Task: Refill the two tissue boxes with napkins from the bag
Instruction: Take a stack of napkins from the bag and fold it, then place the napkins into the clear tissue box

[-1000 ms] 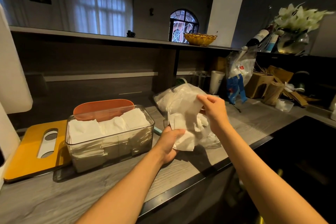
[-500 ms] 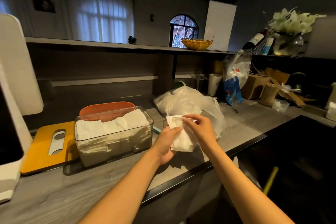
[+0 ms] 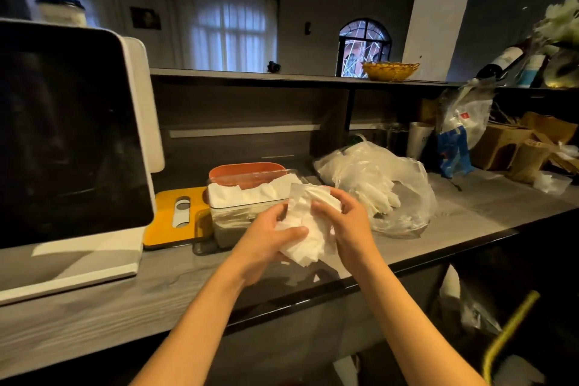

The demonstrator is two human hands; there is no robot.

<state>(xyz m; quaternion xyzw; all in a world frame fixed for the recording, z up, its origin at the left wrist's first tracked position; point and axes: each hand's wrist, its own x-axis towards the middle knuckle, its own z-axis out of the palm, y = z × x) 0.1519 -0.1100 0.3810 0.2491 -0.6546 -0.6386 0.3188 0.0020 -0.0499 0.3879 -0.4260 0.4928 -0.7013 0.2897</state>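
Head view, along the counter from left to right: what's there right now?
Screen → yellow lid → clear tissue box filled with napkins, orange box just behind it → handful of napkins gripped between left hand and right hand → plastic bag → cardboard clutter.

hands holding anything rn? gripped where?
Yes: a bunch of white napkins, held above the counter edge. The left hand grips its lower left side; the right hand holds its upper right side.
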